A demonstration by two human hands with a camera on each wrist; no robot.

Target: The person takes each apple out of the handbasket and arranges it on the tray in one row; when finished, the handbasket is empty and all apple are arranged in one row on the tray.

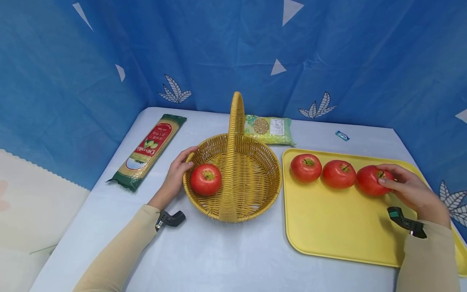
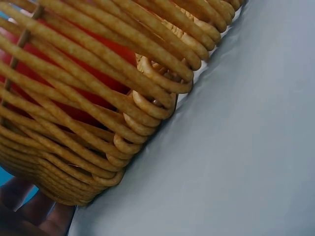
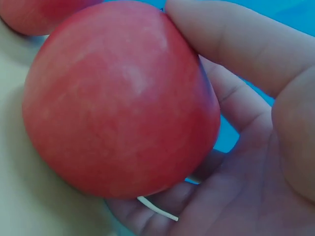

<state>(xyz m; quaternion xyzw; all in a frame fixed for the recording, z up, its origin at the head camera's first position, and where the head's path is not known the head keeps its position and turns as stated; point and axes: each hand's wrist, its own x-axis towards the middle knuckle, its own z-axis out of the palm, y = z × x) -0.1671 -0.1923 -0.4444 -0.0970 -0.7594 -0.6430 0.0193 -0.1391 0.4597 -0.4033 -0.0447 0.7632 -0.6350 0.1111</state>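
My left hand grips the left rim of a yellow-brown wicker basket, thumb over the edge. One red apple lies in the basket, left of the tall handle. In the left wrist view, the weave fills the upper left, with red showing through. On the right, my right hand holds a red apple at the yellow tray's upper right. The right wrist view shows thumb and fingers around that apple. Two more apples, a middle one and a left one, sit beside it.
A green-ended pasta pack lies left of the basket. Behind the basket is a green-yellow bag. A small blue wrapper lies beyond the tray. A blue curtain hangs behind the white table.
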